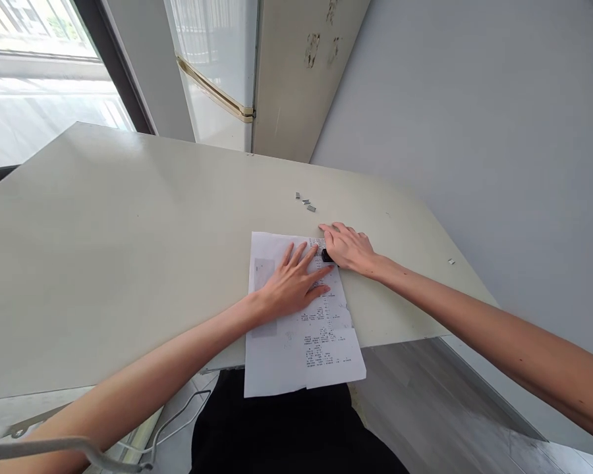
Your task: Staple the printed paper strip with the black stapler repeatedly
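Printed paper sheets point(333, 355) lie on the table, their lower end hanging over its front edge. My left hand point(289, 286) rests flat on the sheets with its fingers spread, holding them down. At the upper right edge of the paper, my right hand point(348, 249) is closed over a small black stapler point(327, 255). Only the stapler's near end shows; the rest is hidden under the palm and fingers. Just beyond the right hand are several small grey staple strips point(311, 209).
The pale table point(128, 263) extends widely to the left. Another small bit point(451, 261) sits near its right edge by the grey wall point(499, 131). A fridge point(217, 66) stands behind the table. A grey cable point(178, 418) hangs at lower left.
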The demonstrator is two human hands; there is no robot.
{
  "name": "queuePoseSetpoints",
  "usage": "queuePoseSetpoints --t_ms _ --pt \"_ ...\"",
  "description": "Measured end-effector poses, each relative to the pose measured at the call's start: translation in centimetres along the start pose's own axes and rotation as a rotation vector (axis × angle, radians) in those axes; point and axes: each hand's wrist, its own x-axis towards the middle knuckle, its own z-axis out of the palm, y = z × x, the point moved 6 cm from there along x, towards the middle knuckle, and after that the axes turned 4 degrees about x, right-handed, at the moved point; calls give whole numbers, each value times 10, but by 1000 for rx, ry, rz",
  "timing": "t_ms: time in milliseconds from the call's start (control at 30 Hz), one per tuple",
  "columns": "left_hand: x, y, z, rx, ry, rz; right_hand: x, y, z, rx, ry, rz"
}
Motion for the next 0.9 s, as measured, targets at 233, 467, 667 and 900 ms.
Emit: queuePoseSetpoints --t_ms 233,467,667,900 --pt "-6 -5 -4 6 28 29 3 1 2 53 7 -24" --pt "-16 -17 -13 -3 28 25 1 15 -7 248 31 -89" --pt "-32 -24 -22 11 -6 24 -35 29 -18 495 151 -288" --pt "-58 -41 -51 28 -57 -8 -66 59 -3 457 238 -379"
